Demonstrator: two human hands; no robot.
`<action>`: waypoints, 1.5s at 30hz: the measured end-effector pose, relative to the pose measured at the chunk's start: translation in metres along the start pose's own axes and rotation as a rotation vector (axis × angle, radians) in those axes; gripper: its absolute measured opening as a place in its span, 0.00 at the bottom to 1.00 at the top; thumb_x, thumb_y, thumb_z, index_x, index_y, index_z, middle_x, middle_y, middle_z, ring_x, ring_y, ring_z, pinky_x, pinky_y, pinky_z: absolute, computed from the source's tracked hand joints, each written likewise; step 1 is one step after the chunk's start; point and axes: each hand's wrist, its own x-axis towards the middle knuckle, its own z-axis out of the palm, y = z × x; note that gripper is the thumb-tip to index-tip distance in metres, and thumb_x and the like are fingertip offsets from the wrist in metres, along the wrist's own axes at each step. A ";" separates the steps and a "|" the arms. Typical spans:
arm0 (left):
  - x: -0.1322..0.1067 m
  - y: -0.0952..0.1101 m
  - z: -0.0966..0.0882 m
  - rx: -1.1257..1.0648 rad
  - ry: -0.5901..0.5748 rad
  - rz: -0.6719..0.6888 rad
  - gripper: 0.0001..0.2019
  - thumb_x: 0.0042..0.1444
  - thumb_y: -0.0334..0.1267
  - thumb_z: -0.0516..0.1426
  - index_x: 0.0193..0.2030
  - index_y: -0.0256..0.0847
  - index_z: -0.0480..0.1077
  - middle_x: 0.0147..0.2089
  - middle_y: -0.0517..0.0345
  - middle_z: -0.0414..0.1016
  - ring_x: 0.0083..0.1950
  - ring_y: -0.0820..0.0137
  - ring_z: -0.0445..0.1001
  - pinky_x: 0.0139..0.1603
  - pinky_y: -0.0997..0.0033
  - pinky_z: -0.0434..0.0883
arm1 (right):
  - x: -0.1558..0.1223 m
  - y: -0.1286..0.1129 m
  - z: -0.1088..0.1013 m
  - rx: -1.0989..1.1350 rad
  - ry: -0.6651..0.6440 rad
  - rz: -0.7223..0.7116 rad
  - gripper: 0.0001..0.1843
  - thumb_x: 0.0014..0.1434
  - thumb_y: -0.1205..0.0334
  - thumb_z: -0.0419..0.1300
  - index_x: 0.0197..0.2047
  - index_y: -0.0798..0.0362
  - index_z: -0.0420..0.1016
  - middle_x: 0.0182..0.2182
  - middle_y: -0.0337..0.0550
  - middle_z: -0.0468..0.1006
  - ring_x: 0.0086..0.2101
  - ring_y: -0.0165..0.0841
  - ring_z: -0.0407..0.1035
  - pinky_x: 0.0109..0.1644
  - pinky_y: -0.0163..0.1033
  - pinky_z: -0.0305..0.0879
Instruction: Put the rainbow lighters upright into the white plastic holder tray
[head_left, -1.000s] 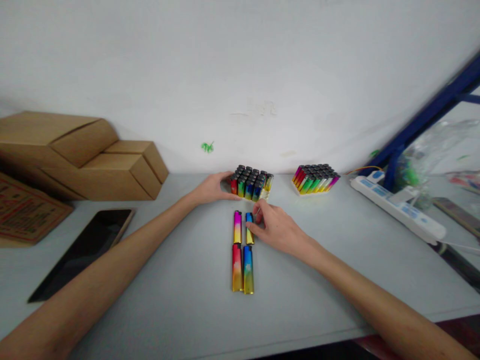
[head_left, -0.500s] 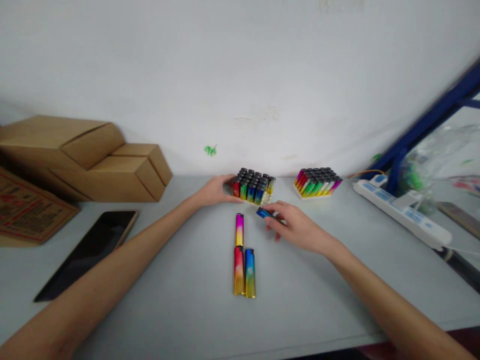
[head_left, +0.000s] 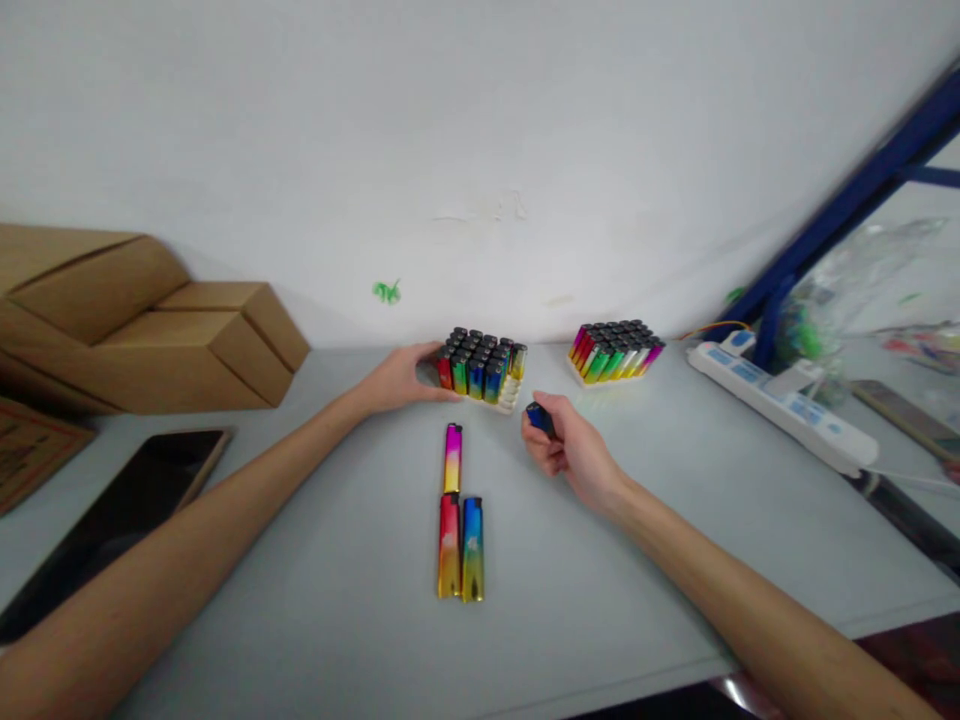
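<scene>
My right hand (head_left: 570,452) is curled round a blue lighter (head_left: 538,417), held a little above the table just right of centre. My left hand (head_left: 397,378) rests against the left side of a tray of upright coloured lighters (head_left: 480,366), fingers bent along it. Three lighters lie flat in front of me: a pink-yellow one (head_left: 452,458) farther away, and a red one (head_left: 449,545) beside a blue-green one (head_left: 472,548) nearer to me.
A second tray of lighters (head_left: 613,351) stands at the back right. A white power strip (head_left: 780,405) lies to the right by a blue frame. Cardboard boxes (head_left: 142,330) sit at the back left, with a dark phone (head_left: 112,515) in front.
My right hand lifted the blue lighter from beside the pink-yellow one and closed round it, moving right and up. The left hand stayed at the tray.
</scene>
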 end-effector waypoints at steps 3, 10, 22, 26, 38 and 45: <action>0.000 0.001 -0.001 0.027 0.005 -0.009 0.43 0.45 0.62 0.71 0.64 0.39 0.73 0.63 0.49 0.80 0.62 0.48 0.76 0.69 0.49 0.69 | -0.003 -0.003 0.001 0.021 0.024 0.004 0.22 0.64 0.43 0.46 0.24 0.47 0.52 0.18 0.29 0.47 0.19 0.27 0.37 0.22 0.35 0.37; 0.000 0.001 0.000 0.045 0.008 0.017 0.40 0.48 0.60 0.71 0.63 0.36 0.74 0.61 0.50 0.80 0.59 0.49 0.78 0.66 0.54 0.72 | -0.006 -0.008 0.002 0.035 -0.008 0.025 0.20 0.65 0.49 0.44 0.24 0.47 0.52 0.18 0.28 0.46 0.20 0.27 0.36 0.21 0.34 0.35; -0.002 0.005 -0.002 0.018 -0.006 0.006 0.43 0.49 0.61 0.71 0.64 0.33 0.72 0.63 0.48 0.79 0.60 0.50 0.77 0.67 0.54 0.70 | 0.006 -0.008 -0.016 0.035 0.026 -0.230 0.29 0.64 0.31 0.56 0.42 0.51 0.73 0.27 0.33 0.61 0.23 0.27 0.53 0.27 0.35 0.54; -0.001 0.002 -0.002 0.025 -0.007 0.014 0.42 0.49 0.60 0.71 0.63 0.33 0.72 0.62 0.48 0.80 0.59 0.51 0.77 0.65 0.55 0.71 | 0.008 -0.013 -0.033 -0.127 0.073 -0.366 0.22 0.64 0.40 0.62 0.47 0.51 0.78 0.31 0.37 0.69 0.31 0.31 0.66 0.36 0.37 0.67; -0.001 0.004 -0.003 0.046 -0.003 0.004 0.43 0.49 0.61 0.70 0.65 0.34 0.72 0.65 0.47 0.78 0.63 0.48 0.75 0.69 0.51 0.69 | 0.048 -0.008 -0.045 -0.473 0.400 -0.588 0.13 0.58 0.55 0.71 0.44 0.53 0.83 0.38 0.47 0.86 0.39 0.40 0.82 0.44 0.43 0.80; -0.001 0.003 -0.002 0.057 0.006 0.006 0.45 0.48 0.63 0.70 0.65 0.33 0.72 0.64 0.45 0.79 0.61 0.48 0.77 0.68 0.52 0.70 | 0.068 -0.002 -0.045 -0.632 0.428 -0.821 0.12 0.61 0.56 0.69 0.44 0.54 0.84 0.38 0.49 0.85 0.37 0.38 0.81 0.43 0.42 0.82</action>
